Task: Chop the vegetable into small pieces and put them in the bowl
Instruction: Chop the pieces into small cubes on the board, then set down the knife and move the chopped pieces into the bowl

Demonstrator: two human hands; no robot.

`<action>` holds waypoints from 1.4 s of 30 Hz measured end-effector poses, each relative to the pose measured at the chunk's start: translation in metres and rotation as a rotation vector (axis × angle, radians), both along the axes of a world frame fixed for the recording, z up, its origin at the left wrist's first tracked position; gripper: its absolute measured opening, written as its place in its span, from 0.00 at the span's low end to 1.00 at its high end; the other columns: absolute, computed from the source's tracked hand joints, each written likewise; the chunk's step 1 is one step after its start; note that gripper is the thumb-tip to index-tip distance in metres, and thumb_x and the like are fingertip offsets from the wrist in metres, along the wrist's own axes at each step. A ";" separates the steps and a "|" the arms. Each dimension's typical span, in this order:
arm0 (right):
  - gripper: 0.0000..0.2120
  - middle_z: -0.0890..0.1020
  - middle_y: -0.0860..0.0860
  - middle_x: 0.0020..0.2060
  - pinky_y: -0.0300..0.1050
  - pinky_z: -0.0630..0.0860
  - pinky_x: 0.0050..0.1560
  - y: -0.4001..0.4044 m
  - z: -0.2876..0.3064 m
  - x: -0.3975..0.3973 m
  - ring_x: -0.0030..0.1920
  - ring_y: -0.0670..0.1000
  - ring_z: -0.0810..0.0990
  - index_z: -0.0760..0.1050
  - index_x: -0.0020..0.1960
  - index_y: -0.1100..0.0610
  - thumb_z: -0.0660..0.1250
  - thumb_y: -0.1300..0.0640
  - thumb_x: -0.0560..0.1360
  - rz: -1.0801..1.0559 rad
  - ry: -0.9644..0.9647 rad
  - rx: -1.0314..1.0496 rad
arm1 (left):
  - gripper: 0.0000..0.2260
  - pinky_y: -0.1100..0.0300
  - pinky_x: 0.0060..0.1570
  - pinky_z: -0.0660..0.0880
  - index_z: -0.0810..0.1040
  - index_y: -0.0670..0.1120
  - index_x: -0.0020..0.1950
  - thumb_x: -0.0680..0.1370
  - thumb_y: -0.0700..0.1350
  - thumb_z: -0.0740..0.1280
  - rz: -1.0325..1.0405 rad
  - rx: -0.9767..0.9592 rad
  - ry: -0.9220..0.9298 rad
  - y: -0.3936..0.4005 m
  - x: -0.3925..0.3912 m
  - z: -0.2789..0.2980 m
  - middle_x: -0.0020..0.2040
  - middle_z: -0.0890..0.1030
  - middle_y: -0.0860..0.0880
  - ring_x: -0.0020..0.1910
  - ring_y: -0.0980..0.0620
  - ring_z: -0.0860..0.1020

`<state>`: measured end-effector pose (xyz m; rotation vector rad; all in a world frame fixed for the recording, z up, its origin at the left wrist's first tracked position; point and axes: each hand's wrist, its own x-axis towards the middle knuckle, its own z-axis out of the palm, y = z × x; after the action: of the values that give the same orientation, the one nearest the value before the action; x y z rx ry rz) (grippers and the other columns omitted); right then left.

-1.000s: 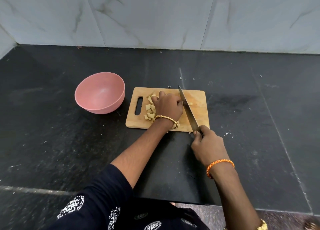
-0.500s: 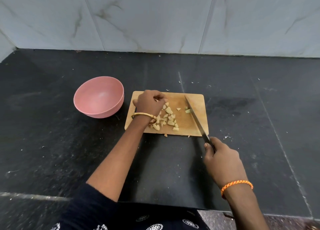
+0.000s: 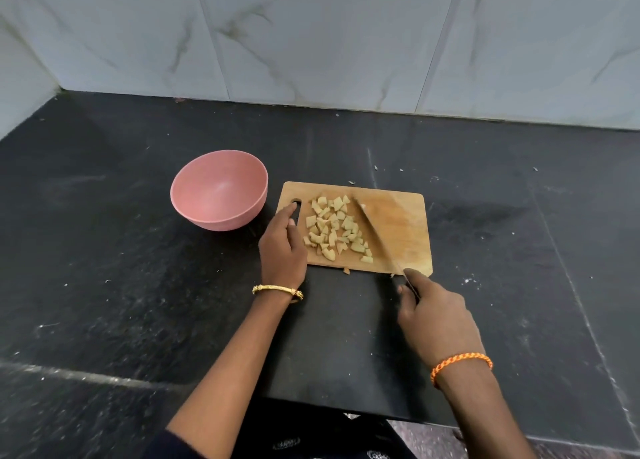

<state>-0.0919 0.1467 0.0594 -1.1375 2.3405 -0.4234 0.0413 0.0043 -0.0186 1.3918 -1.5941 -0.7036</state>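
on the wooden cutting board (image 3: 405, 223) the vegetable pieces (image 3: 334, 228) lie diced beside the knife (image 3: 375, 232); right hand (image 3: 434, 316) grips its handle, left hand (image 3: 282, 247) rests relaxed at the board's handle end; chopping looks finished, next comes sweeping pieces into the empty pink bowl (image 3: 219, 190)

Bowl (image 3: 219, 190) mouth open — board (image 3: 398, 223) seemingly just beside.
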 end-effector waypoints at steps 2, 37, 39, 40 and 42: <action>0.17 0.80 0.57 0.55 0.50 0.75 0.53 0.000 0.000 0.002 0.55 0.62 0.77 0.71 0.67 0.46 0.58 0.52 0.79 0.013 -0.020 -0.010 | 0.16 0.66 0.64 0.65 0.70 0.41 0.68 0.81 0.41 0.55 -0.062 0.042 -0.036 -0.007 -0.004 -0.004 0.65 0.75 0.45 0.64 0.52 0.72; 0.17 0.84 0.50 0.45 0.34 0.74 0.45 0.052 -0.073 0.002 0.44 0.50 0.82 0.81 0.56 0.52 0.75 0.62 0.68 -0.387 0.092 -0.640 | 0.07 0.66 0.50 0.74 0.83 0.43 0.50 0.76 0.38 0.67 -0.359 0.111 -0.131 -0.035 -0.015 0.035 0.47 0.84 0.49 0.47 0.55 0.80; 0.15 0.84 0.51 0.46 0.46 0.77 0.45 0.038 -0.070 0.002 0.46 0.54 0.82 0.80 0.56 0.52 0.73 0.60 0.70 -0.405 0.082 -0.615 | 0.09 0.66 0.52 0.73 0.84 0.44 0.47 0.73 0.33 0.67 -0.369 0.052 -0.170 -0.029 -0.021 0.031 0.48 0.84 0.49 0.49 0.55 0.79; 0.15 0.84 0.51 0.47 0.46 0.77 0.46 0.031 -0.069 0.001 0.47 0.54 0.82 0.80 0.56 0.52 0.73 0.59 0.70 -0.405 0.078 -0.615 | 0.08 0.64 0.53 0.75 0.84 0.45 0.46 0.71 0.34 0.70 -0.357 0.027 -0.166 -0.028 -0.023 0.029 0.47 0.84 0.49 0.49 0.54 0.80; 0.15 0.84 0.51 0.48 0.43 0.75 0.47 0.017 -0.069 -0.002 0.48 0.53 0.82 0.79 0.56 0.53 0.72 0.59 0.70 -0.408 0.056 -0.628 | 0.10 0.55 0.54 0.77 0.84 0.46 0.46 0.67 0.36 0.75 -0.324 0.003 -0.152 -0.028 -0.027 0.024 0.43 0.84 0.50 0.48 0.52 0.80</action>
<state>-0.0936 0.1633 -0.0094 -0.9078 2.5646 -1.3611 0.0141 -0.0232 0.0057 1.2251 -1.9657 -0.8034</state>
